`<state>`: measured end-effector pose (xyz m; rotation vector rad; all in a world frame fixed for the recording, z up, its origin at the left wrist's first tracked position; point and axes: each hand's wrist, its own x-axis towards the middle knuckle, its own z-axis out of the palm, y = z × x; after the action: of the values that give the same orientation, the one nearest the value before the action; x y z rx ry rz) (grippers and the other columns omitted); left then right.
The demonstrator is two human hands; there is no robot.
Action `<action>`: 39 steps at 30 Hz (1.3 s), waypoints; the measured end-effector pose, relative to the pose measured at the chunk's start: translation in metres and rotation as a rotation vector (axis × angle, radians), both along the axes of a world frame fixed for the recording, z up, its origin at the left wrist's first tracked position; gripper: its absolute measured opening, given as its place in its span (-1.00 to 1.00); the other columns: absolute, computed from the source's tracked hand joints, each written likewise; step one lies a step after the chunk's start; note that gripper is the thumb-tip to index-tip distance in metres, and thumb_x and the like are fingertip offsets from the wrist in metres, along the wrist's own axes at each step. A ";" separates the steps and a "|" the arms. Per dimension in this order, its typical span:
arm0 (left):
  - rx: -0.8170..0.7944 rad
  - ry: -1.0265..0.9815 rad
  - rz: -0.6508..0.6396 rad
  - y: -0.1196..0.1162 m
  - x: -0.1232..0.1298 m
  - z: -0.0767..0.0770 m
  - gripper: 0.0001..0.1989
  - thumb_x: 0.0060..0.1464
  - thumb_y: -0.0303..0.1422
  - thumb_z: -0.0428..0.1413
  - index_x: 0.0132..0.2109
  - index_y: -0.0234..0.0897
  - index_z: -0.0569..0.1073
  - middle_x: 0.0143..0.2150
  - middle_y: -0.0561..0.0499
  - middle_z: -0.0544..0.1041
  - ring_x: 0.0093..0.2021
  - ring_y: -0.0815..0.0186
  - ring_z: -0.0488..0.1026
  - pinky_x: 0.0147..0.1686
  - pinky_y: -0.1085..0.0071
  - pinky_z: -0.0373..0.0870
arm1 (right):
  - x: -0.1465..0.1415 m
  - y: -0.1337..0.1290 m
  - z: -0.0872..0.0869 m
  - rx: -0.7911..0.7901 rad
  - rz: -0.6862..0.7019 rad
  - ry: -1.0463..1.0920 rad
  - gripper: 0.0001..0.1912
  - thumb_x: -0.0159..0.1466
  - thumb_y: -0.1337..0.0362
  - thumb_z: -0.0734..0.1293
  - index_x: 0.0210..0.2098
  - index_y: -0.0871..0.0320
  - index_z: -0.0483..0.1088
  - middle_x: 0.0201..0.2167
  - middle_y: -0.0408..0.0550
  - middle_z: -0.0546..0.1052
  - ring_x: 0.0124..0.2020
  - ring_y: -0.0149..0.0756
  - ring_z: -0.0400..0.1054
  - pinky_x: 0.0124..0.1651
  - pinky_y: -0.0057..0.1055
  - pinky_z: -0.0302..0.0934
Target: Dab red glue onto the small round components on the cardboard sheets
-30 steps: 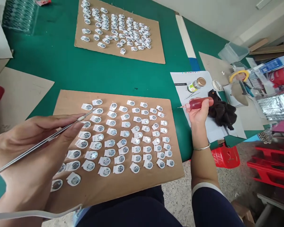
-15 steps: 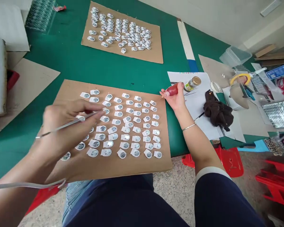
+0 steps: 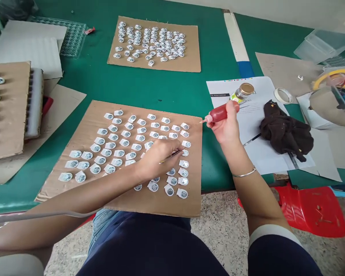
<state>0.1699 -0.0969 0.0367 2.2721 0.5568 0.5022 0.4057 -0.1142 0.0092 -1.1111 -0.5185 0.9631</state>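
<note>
My left hand (image 3: 162, 155) reaches across the near cardboard sheet (image 3: 126, 203) and pinches a thin stick-like tool (image 3: 169, 157). Its tip is at the right-hand columns of small white tabbed pieces with round silvery faces (image 3: 119, 153); whether it touches one I cannot tell. The hand and forearm hide several of the pieces. Just off the sheet's right edge, my right hand (image 3: 228, 128) is wrapped round a small red squeeze bottle (image 3: 220, 113). The bottle's fine nozzle points left, over the sheet's upper right corner.
Another cardboard sheet (image 3: 155, 68) with similar pieces lies farther back. At left, a piece-bearing board (image 3: 10, 115) sits on a stack. A gold-capped jar (image 3: 244, 91), dark cloth (image 3: 287, 132) and tape roll (image 3: 283, 96) are at right. A grey cord (image 3: 46, 215) crosses my left forearm.
My left hand has moved right across the sheet with the thin tool, from the left-hand pieces to the right-hand columns. My right hand still holds the bottle, now more fully visible. The view has shifted.
</note>
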 end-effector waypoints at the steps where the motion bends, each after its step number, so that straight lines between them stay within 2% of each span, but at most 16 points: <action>1: 0.004 0.002 0.008 0.000 0.002 -0.002 -0.89 0.07 -0.49 0.04 -0.39 -0.32 0.41 -0.46 0.06 0.48 -0.51 0.46 0.36 -0.51 0.51 0.24 | -0.003 -0.005 0.005 0.002 -0.030 -0.016 -0.55 0.10 -0.19 0.22 -0.46 0.08 0.17 -0.65 -0.25 0.26 -0.61 -0.43 0.32 -0.66 -0.50 0.16; 3: 0.004 0.009 0.026 0.000 0.005 -0.006 -0.89 0.05 -0.51 0.04 -0.41 -0.32 0.41 -0.47 0.07 0.48 -0.52 0.46 0.35 -0.52 0.52 0.23 | -0.009 -0.013 0.013 0.009 -0.077 -0.050 -0.57 0.13 -0.17 0.19 -0.48 0.09 0.18 -0.66 -0.24 0.25 -0.60 -0.42 0.33 -0.70 -0.52 0.08; 6: -0.010 0.020 0.035 0.000 0.009 -0.008 -0.90 0.04 -0.53 0.04 -0.34 -0.31 0.45 -0.46 0.08 0.49 -0.51 0.46 0.37 -0.50 0.52 0.25 | -0.013 -0.018 0.019 0.035 -0.121 -0.099 -0.59 0.14 -0.14 0.19 -0.47 0.09 0.20 -0.66 -0.24 0.24 -0.60 -0.41 0.33 -0.70 -0.51 0.07; 15: -0.035 0.039 0.066 0.001 0.012 -0.012 -0.89 0.02 -0.55 0.05 -0.33 -0.33 0.46 -0.46 0.08 0.49 -0.50 0.45 0.37 -0.49 0.50 0.25 | -0.018 -0.020 0.022 0.116 -0.103 -0.180 -0.63 0.17 -0.03 0.21 -0.52 0.14 0.28 -0.69 -0.21 0.25 -0.65 -0.38 0.30 -0.71 -0.44 0.04; 24: 0.014 0.028 -0.019 0.004 0.015 -0.009 -0.87 0.03 -0.56 -0.01 -0.41 -0.35 0.40 -0.52 0.07 0.42 -0.51 0.43 0.33 -0.50 0.46 0.22 | -0.019 -0.022 0.014 0.118 -0.114 -0.380 -0.63 0.22 -0.06 0.15 -0.51 0.10 0.24 -0.63 -0.20 0.24 -0.69 -0.43 0.25 -0.71 -0.42 0.05; 29: 0.217 0.024 -0.093 0.000 0.018 -0.015 -0.87 -0.01 -0.58 -0.03 -0.47 -0.34 0.31 -0.56 0.05 0.34 -0.52 0.39 0.25 -0.49 0.41 0.20 | -0.032 -0.026 0.007 0.075 -0.064 -0.570 -0.70 0.21 -0.01 0.20 -0.43 0.09 0.29 -0.63 -0.19 0.35 -0.63 -0.36 0.34 -0.69 -0.41 0.10; 33: 0.461 0.069 -0.178 -0.010 0.018 -0.019 -0.84 -0.02 -0.62 -0.08 -0.48 -0.36 0.30 -0.52 -0.05 0.36 -0.48 0.32 0.26 -0.42 0.33 0.26 | -0.046 -0.031 0.007 -0.021 0.002 -0.765 -0.77 0.14 0.08 0.32 -0.43 0.11 0.32 -0.62 -0.19 0.43 -0.55 -0.33 0.40 -0.46 -0.32 0.31; 36: 0.630 0.091 -0.184 -0.017 0.018 -0.019 -0.80 0.02 -0.64 -0.11 -0.48 -0.37 0.30 -0.50 -0.11 0.37 -0.44 0.26 0.30 -0.39 0.29 0.28 | -0.052 -0.032 0.011 -0.023 0.032 -0.872 -0.80 0.11 0.13 0.36 -0.47 0.13 0.34 -0.61 -0.17 0.45 -0.56 -0.34 0.38 -0.40 -0.28 0.33; 39: 0.734 0.092 -0.187 -0.021 0.018 -0.022 -0.79 0.04 -0.65 -0.11 -0.47 -0.38 0.30 -0.49 -0.14 0.40 -0.38 0.22 0.35 -0.36 0.28 0.29 | -0.054 -0.032 0.014 0.001 0.029 -0.951 -0.82 0.10 0.17 0.37 -0.50 0.13 0.34 -0.61 -0.16 0.46 -0.56 -0.34 0.37 -0.40 -0.27 0.32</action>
<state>0.1883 -0.1178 0.0150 3.0191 0.2057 0.5726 0.3512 -0.1465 0.0237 -1.5362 -1.2963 0.3991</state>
